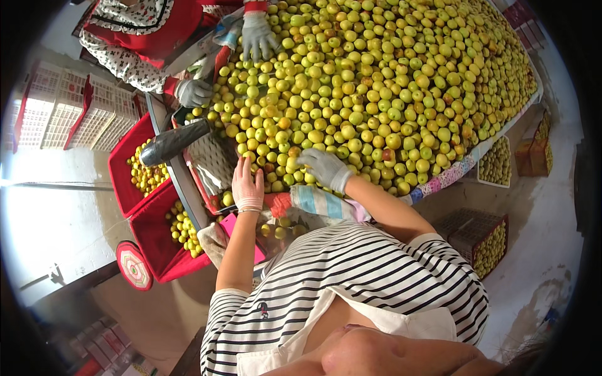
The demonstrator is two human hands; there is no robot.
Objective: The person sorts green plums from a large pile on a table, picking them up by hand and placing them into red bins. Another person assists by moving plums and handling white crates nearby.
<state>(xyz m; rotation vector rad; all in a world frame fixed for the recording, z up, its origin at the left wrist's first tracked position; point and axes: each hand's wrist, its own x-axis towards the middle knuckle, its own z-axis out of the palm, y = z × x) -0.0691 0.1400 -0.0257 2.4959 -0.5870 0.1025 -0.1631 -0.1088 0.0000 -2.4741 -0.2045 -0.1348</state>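
A large heap of small yellow-green fruits [376, 94], some with reddish-brown patches, covers the table in front of me; they look like jujubes. My left hand [248, 187] rests at the heap's near left edge, fingers stretched out, with pale glove fabric round the palm and wrist. Beside it, my right hand [327, 170] in a grey glove reaches over the fruits with its fingers pointing left and apart. Neither hand visibly grips a fruit, though the right fingertips are partly hard to make out. Left of my left hand is a light, textured chute [210, 160].
Across from me, a co-worker's grey-gloved hands [259, 39] are at the fruits. A dark wrapped tube [175, 143] juts over a metal rail. Red cloth-lined bins [147, 247] holding fruit stand left. Stacked white crates [69, 106] are farther left; filled crates [476, 235] sit right.
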